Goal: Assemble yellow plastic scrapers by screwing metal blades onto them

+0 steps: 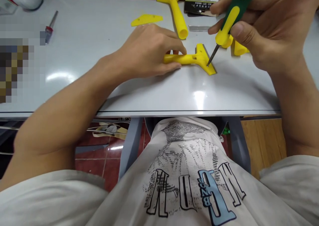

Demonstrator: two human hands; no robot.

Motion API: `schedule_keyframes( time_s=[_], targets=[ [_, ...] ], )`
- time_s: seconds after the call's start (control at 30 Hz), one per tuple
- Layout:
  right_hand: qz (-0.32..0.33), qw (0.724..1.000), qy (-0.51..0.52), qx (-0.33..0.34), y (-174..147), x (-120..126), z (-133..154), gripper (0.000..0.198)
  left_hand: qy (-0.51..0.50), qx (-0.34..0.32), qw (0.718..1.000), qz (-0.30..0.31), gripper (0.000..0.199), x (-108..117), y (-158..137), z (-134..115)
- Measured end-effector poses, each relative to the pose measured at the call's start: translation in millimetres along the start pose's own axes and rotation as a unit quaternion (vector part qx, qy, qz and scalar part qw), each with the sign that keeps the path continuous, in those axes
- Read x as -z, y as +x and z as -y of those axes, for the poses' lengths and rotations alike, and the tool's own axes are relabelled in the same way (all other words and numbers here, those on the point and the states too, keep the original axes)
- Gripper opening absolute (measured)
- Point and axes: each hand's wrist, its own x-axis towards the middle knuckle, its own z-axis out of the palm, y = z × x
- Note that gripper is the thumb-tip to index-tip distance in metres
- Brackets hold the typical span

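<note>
My left hand [154, 50] grips the handle of a yellow T-shaped plastic scraper [202, 58] that lies on the white table, its wide head pointing right. In my right hand [269, 36] is a screwdriver [230, 23] with a green and yellow handle, held at a slant. Its metal tip meets the scraper head near a screw hole. Beyond my left hand lies a loose yellow cover plate [147, 19] with small holes. A second yellow scraper piece [177, 15], with a hollow handle end, rests farther back.
A flat metal blade [198, 28] lies near a black and white box [201, 2]. More yellow parts [240, 49] sit partly behind my right hand. A red-handled screwdriver [50, 29] is at the far left. The table's front edge [159, 113] runs before my body.
</note>
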Motion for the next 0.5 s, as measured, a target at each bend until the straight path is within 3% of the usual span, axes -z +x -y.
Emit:
schedule_keyframes(
  time_s=[0.1, 0.27, 0.33, 0.5],
  targets=[
    [-0.001, 1.000, 0.004, 0.008, -0.9, -0.7, -12.5, 0.093, 0.000, 0.009, 1.000, 0.006, 0.053, -1.7, -0.6, -0.6],
    [-0.086, 0.993, -0.012, 0.078, -7.3, -4.2, -53.4, 0.096, 0.039, 0.034, 0.998, 0.022, 0.052, 0.5, -2.6, -10.3],
    [-0.120, 0.990, -0.035, 0.063, -14.2, -7.2, -70.3, 0.098, 0.070, 0.043, 0.996, 0.037, 0.051, 3.1, -2.2, -17.0],
    [-0.308, 0.943, -0.124, 0.018, -34.1, -18.0, -104.0, 0.122, 0.136, 0.062, 0.985, 0.082, 0.051, 6.2, -0.8, -32.1]
  ],
)
